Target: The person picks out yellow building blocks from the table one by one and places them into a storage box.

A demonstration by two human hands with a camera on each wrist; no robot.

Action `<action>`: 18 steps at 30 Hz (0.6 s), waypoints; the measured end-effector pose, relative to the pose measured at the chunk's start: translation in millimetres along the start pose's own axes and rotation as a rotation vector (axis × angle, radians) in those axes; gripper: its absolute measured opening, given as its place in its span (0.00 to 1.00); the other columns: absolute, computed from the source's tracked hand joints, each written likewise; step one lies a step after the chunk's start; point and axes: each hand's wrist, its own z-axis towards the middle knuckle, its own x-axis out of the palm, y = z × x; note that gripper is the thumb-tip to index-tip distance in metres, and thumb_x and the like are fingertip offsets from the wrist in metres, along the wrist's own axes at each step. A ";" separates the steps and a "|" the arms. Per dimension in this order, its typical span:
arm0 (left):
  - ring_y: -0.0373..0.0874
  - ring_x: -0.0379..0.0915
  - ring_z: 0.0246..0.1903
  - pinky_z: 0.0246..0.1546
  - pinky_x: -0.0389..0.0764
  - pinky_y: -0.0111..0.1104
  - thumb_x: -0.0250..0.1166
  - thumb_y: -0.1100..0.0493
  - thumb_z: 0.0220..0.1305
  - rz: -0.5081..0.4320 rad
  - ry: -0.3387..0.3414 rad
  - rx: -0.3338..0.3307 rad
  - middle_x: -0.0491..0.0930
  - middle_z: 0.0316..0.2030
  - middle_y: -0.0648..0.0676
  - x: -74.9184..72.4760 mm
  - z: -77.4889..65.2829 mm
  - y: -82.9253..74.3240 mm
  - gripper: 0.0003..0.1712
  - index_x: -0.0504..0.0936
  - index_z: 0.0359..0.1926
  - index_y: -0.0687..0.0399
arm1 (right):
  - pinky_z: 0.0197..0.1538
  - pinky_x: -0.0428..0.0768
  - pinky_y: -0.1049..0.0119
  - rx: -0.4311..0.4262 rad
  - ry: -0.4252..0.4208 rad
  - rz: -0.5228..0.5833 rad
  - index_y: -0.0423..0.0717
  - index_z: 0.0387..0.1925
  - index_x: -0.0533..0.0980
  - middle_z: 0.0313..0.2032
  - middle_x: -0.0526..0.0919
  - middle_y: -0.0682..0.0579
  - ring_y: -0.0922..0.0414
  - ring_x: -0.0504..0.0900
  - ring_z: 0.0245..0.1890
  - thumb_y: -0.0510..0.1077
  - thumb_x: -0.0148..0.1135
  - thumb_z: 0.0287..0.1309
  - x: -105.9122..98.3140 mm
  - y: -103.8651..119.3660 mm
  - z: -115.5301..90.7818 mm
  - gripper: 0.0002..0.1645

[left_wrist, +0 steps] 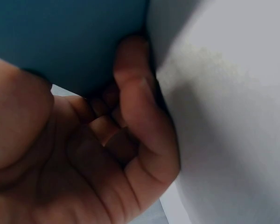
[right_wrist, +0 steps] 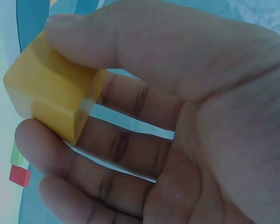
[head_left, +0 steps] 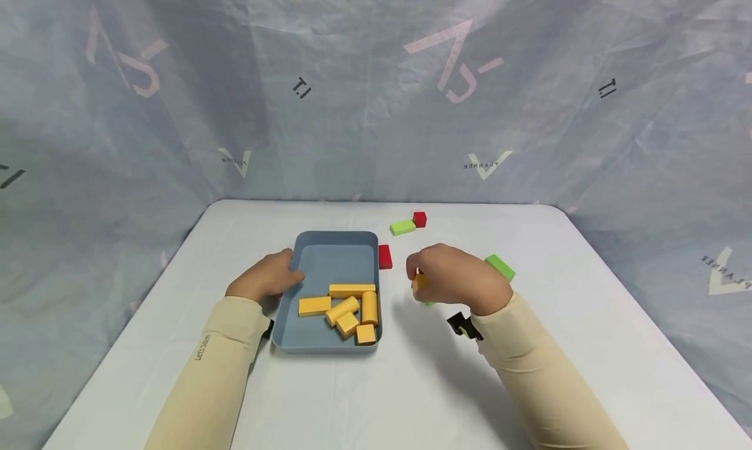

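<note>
My left hand (head_left: 267,277) grips the left side of a blue-grey tray (head_left: 335,260), thumb over the rim; in the left wrist view its fingers curl low against the blue wall. Several yellow blocks lie in the tray's near half, among them a long bar (head_left: 352,290), an upright-lying cylinder (head_left: 369,307) and a cube (head_left: 365,334). To the right of the tray, my right hand (head_left: 458,277) pinches a yellow block (right_wrist: 51,84) between thumb and fingers, held over the white table. Partly hidden beneath that hand are bits of red and a green block (head_left: 429,304).
A red block (head_left: 384,257) lies beside the tray's right wall. Farther back, a light green block (head_left: 402,227) sits next to a red cube (head_left: 420,219). Another green block (head_left: 501,268) is right of my right hand. A grey printed cloth (head_left: 364,136) hangs behind the table.
</note>
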 end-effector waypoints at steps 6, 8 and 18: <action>0.52 0.69 0.41 0.40 0.73 0.46 0.55 0.51 0.66 -0.010 0.003 0.001 0.64 0.60 0.68 -0.7 0.2 2.3 0.40 0.50 0.69 0.69 | 0.31 0.74 0.66 -0.027 -0.019 -0.023 0.56 0.33 0.78 0.24 0.77 0.63 0.63 0.72 0.26 0.42 0.61 0.45 1.4 4.8 4.9 0.10; 0.52 0.69 0.41 0.40 0.73 0.46 0.55 0.51 0.66 -0.010 0.003 0.001 0.64 0.60 0.68 -0.3 0.6 2.8 0.40 0.49 0.69 0.69 | 0.31 0.74 0.66 -0.033 -0.022 -0.031 0.56 0.34 0.78 0.25 0.76 0.63 0.63 0.72 0.26 0.43 0.62 0.45 1.9 7.2 6.6 0.10; 0.52 0.68 0.45 0.45 0.73 0.48 0.54 0.51 0.66 0.001 0.000 -0.006 0.62 0.62 0.68 0.6 2.0 2.2 0.40 0.49 0.69 0.68 | 0.34 0.75 0.69 -0.055 -0.041 -0.051 0.56 0.38 0.80 0.32 0.78 0.64 0.65 0.73 0.30 0.45 0.67 0.46 2.9 15.7 15.6 0.13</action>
